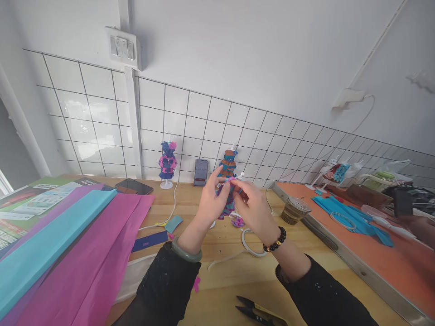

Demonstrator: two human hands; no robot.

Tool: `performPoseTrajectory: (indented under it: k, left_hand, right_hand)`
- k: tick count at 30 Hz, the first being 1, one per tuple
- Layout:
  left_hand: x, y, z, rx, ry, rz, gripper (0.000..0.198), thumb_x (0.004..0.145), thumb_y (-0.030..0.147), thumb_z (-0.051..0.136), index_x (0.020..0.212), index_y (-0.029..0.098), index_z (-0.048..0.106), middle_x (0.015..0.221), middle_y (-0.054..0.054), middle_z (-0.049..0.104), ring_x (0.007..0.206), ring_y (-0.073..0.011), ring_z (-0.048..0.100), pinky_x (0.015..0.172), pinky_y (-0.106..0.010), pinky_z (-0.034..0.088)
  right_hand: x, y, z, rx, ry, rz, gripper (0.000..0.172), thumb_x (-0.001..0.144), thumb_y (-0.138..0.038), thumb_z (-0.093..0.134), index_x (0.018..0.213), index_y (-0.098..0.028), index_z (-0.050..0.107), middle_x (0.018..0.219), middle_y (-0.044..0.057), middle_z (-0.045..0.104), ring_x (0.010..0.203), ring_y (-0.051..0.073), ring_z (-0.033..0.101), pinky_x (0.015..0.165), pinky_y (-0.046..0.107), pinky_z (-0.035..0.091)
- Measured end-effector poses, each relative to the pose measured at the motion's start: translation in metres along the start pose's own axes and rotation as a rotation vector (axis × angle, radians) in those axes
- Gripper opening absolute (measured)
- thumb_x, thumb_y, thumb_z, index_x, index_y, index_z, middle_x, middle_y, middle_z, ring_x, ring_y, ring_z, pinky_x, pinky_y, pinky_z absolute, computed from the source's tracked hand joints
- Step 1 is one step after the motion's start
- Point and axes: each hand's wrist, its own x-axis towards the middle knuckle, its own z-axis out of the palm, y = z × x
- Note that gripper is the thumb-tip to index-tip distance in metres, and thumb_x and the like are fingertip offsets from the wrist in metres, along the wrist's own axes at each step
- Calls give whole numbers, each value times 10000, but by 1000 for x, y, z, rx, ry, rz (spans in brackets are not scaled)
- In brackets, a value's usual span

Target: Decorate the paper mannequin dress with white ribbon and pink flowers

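Between my hands is a small dress form (228,206) in a ruffled purple, pink and teal paper dress, its white neck tipped to the right. My left hand (215,194) grips it from the left, thumb against the upper part. With thumb and fingertips, my right hand (249,199) pinches the pink trim at the top. The fingers hide much of the bodice. Just behind stands another dress form (228,162) in brown and teal ruffles. Below my right hand lie a purple paper flower (238,222) and a roll of white tape (252,244).
Pink and blue crepe paper (84,235) covers the left side. Black-bladed snips (253,312) lie at the front. A phone (201,172) and a blue-pink dress form (167,163) stand by the wall. A lidded cup (295,210) sits beside the raised orange surface (370,262).
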Motion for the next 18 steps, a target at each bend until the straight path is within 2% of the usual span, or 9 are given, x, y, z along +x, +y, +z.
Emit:
performPoseTrajectory:
  k: [11,18]
  left_hand:
    - [2,-3,0,-14,32,-33,460,842,285,460,1295,259,384,981,-31,638,932,-157,573,836,-327,431]
    - [2,0,-2,32,46,-20,455,824,305,493,1269,259,415,976,-33,639,959,-165,565,831,-319,428]
  right_hand:
    - [-1,2,2,108,2,25,310,819,-156,415,1087,-215,560,903,50,609,772,166,580,658,329,503]
    - [-1,-2,1,184,10,75,309,821,-185,428,1094,-212,570,904,46,637,762,155,595,660,315,513]
